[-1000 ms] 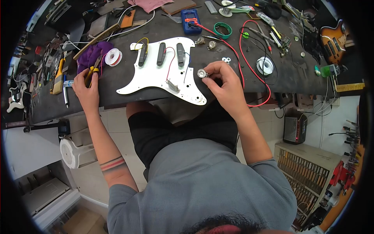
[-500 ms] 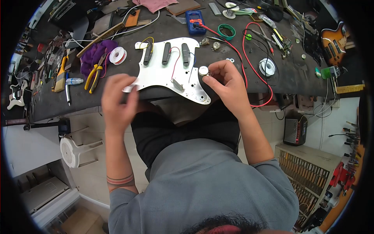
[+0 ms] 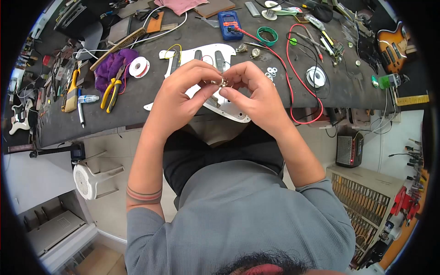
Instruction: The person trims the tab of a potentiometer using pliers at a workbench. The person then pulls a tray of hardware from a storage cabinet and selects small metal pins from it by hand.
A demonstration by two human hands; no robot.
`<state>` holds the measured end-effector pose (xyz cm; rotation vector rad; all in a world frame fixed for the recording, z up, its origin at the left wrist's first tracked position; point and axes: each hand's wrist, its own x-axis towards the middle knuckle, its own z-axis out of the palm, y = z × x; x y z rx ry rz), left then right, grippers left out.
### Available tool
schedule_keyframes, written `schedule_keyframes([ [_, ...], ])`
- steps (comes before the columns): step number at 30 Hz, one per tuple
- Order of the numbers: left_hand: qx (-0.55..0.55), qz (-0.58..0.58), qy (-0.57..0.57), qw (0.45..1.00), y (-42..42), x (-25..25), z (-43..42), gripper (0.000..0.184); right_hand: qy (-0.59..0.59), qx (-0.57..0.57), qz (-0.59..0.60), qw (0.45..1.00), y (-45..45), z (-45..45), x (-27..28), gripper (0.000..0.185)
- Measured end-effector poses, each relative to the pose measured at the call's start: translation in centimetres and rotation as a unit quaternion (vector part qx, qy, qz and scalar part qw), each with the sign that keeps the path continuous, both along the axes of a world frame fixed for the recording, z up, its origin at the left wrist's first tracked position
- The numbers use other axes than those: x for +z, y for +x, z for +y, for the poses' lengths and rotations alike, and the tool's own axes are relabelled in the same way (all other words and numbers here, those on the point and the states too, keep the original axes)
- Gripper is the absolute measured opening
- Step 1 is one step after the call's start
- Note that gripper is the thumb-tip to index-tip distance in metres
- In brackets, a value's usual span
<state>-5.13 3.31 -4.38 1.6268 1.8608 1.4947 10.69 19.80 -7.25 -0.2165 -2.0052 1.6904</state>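
A small metal potentiometer (image 3: pixel 223 83) is pinched between the fingertips of both my hands, its lugs showing. My left hand (image 3: pixel 185 94) closes on it from one side and my right hand (image 3: pixel 254 94) from the other. Underneath lies a white guitar pickguard (image 3: pixel 211 48), partly covered by my hands, with dark pickups (image 3: pixel 220 59) and coloured wires on it. Two more potentiometers (image 3: pixel 255 53) rest on the bench beyond the pickguard. Several washers (image 3: pixel 271 72) lie to the right of my right hand.
On the right are a blue multimeter (image 3: pixel 229 26) with red and black leads, green tape (image 3: pixel 267 36) and a wire spool (image 3: pixel 315 77). To the left lie yellow-handled pliers (image 3: pixel 111 93), another spool (image 3: pixel 139 67), a purple cloth (image 3: pixel 110 68) and a brush (image 3: pixel 71 94).
My left hand has moved right from the pickguard's left edge to meet my right hand at the potentiometer. My right hand has shifted slightly left with the potentiometer, which is now turned.
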Motion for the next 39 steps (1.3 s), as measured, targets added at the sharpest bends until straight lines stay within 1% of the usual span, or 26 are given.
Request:
schedule_keyframes([
  [2,0.032,0.047,0.007,0.998,-0.8,-0.7,0.4,0.016,0.002,-0.023,0.015,1.0,0.4,-0.2,0.1,0.028],
  [3,0.047,0.07,0.01,0.996,-1.2,-0.9,0.7,0.014,0.047,-0.041,-0.007,0.998,0.8,0.0,0.2,0.027],
  [5,0.051,0.067,0.003,0.996,-1.7,-1.1,1.5,0.013,0.136,-0.076,-0.051,0.986,2.2,1.1,0.1,0.027],
  [6,0.054,0.064,0.0,0.997,-1.9,-1.3,2.1,0.013,0.15,-0.096,-0.067,0.982,2.6,1.4,-0.1,0.027],
  [7,0.02,0.146,0.023,0.989,-1.4,-0.6,3.9,0.014,0.164,-0.117,-0.085,0.976,3.2,1.5,-0.5,0.026],
  [8,0.007,0.155,0.005,0.988,-1.2,-0.9,5.1,0.014,0.178,-0.136,-0.101,0.969,3.5,1.6,-0.8,0.026],
  [10,-0.02,0.176,-0.031,0.984,-1.0,-1.6,6.7,0.013,0.238,-0.15,-0.088,0.955,3.6,1.8,-1.4,0.023],
  [11,-0.028,0.209,-0.064,0.975,-0.9,-1.7,7.3,0.012,0.266,-0.155,-0.084,0.948,3.7,1.8,-1.8,0.023],
  [15,-0.059,0.218,-0.091,0.97,-0.9,-2.7,9.2,0.01,0.393,-0.17,-0.027,0.903,3.6,2.5,-3.2,0.024],
  [19,-0.061,0.234,-0.092,0.966,-1.2,-2.5,9.3,0.012,0.398,-0.191,0.005,0.898,3.6,2.5,-4.8,0.023],
  [22,-0.057,0.252,-0.106,0.96,-1.0,-2.2,9.5,0.013,0.385,-0.199,0.009,0.901,3.4,2.6,-5.0,0.023],
  [24,-0.042,0.267,-0.113,0.956,-0.7,-2.1,9.8,0.015,0.369,-0.19,0.003,0.91,3.5,2.7,-5.0,0.023],
  [27,-0.035,0.293,-0.111,0.949,-0.4,-1.6,9.7,0.014,0.306,-0.181,0.043,0.934,4.6,2.7,-3.3,0.024],
  [30,-0.018,0.308,-0.089,0.947,0.4,0.0,8.2,0.016,0.367,-0.274,0.044,0.888,7.9,5.5,-0.1,0.024],
  [31,-0.002,0.309,-0.079,0.948,0.8,0.6,7.3,0.017,0.376,-0.322,0.042,0.868,9.2,7.7,-0.3,0.023],
  [32,0.014,0.31,-0.068,0.948,1.1,1.0,6.3,0.018,0.332,-0.371,0.02,0.867,10.5,9.8,-0.3,0.02],
  [33,0.033,0.301,-0.053,0.952,1.2,1.0,5.1,0.018,0.297,-0.413,-0.035,0.86,12.0,11.9,0.0,0.016],
  [35,0.081,0.293,-0.02,0.952,1.1,0.7,2.3,0.02,0.242,-0.472,-0.093,0.843,14.9,16.1,-0.7,0.015],
  [38,0.185,0.294,-0.002,0.938,-0.7,-1.2,-2.7,0.021,0.237,-0.511,-0.147,0.813,18.8,22.4,-4.0,0.02],
  [39,0.224,0.306,-0.006,0.925,-1.6,-2.2,-4.5,0.018,0.24,-0.519,-0.156,0.805,19.4,24.0,-4.6,0.02],
])
